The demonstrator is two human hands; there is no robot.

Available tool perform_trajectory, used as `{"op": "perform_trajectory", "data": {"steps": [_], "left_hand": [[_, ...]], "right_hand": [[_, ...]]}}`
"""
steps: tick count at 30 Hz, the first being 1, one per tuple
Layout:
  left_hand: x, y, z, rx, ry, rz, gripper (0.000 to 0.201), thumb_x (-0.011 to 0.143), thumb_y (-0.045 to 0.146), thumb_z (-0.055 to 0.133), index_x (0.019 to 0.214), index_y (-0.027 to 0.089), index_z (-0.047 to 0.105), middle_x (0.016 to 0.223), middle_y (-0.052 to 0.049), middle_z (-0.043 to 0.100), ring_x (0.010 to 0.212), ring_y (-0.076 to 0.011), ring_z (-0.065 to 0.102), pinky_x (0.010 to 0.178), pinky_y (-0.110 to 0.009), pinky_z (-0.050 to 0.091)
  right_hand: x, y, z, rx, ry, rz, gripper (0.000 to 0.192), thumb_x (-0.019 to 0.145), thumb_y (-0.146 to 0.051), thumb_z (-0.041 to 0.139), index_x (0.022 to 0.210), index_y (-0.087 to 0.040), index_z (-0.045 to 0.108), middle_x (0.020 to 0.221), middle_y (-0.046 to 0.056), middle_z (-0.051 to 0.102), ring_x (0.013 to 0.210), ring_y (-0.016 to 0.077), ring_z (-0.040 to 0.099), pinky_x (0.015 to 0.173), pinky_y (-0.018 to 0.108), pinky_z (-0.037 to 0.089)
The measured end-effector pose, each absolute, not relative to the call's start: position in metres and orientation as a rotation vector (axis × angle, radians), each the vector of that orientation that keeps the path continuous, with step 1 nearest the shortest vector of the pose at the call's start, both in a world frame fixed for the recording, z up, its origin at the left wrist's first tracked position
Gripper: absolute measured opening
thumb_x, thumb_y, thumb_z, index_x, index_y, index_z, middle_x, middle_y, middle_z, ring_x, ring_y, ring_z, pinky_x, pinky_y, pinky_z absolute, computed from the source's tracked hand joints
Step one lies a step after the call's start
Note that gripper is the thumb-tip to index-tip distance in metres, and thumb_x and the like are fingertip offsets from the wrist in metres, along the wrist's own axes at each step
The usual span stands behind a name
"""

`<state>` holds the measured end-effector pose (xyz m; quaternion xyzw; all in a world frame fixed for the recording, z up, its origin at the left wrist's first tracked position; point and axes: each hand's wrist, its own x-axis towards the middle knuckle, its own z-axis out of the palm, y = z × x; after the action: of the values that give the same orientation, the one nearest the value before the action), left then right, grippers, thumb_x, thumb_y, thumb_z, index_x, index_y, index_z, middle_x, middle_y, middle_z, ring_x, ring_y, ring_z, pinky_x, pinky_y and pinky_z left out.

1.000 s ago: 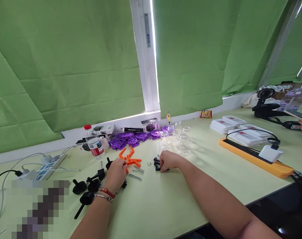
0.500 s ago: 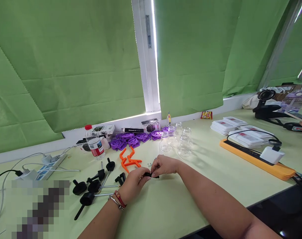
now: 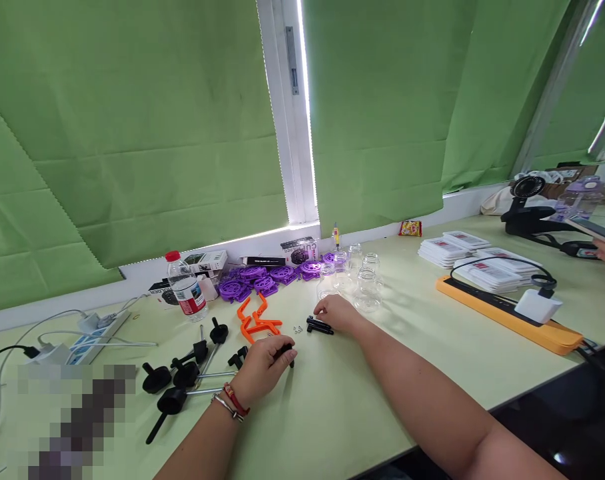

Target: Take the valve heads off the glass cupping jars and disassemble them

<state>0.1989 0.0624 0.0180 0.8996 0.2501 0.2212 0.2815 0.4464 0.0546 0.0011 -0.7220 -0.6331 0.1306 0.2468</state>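
1. One bench bears parts grouped by kind, presumably for easy reach.
2. Left hand pinches a black piece, one end left free.
3. Right hand bends beside black parts; its grip is unclear.
4. Metal bits lie bunched nearby.

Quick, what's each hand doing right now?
Left hand: closed, holding a black part.
Right hand: curled at the black pieces; whether it grips one cannot be told.

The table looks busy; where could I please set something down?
Bare patches lie between the left forearm and right forearm, and between the latter and the orange power strip. It's crowded: black knobs left of the left hand; orange brackets, purple openwork parts and clear jars further back.
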Motion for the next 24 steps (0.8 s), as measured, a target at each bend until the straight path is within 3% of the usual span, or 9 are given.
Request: {"op": "perform_trajectory", "data": {"steps": [11,24], "left_hand": [[0.1992,0.0618,0.0202,2.43,0.716,0.527,0.025,0.084,0.039,0.052,0.095,0.019,0.063,0.079,-0.005,0.066,0.07,-0.0174,0.059,0.064,-0.028,0.044],[0.2008,0.0599,0.0219,2.449,0.7,0.469,0.021,0.083,0.036,0.052,0.087,0.018,0.062,0.074,-0.003,0.062,0.067,-0.0153,0.053,0.062,-0.026,0.04]], "right_hand": [[0.4441,0.0587,-0.0025,-2.046,-1.853,0.259,0.022,0.076,-0.021,0.057,0.087,-0.026,0.075,0.092,0.002,0.071,0.089,0.0188,0.061,0.067,0.024,0.042],[0.4436,0.0599,-0.0057,-2.05,-1.9,0.203,0.024,0.076,-0.018,0.054,0.086,-0.025,0.075,0.089,0.002,0.072,0.088,0.0189,0.061,0.065,0.024,0.041]]}}
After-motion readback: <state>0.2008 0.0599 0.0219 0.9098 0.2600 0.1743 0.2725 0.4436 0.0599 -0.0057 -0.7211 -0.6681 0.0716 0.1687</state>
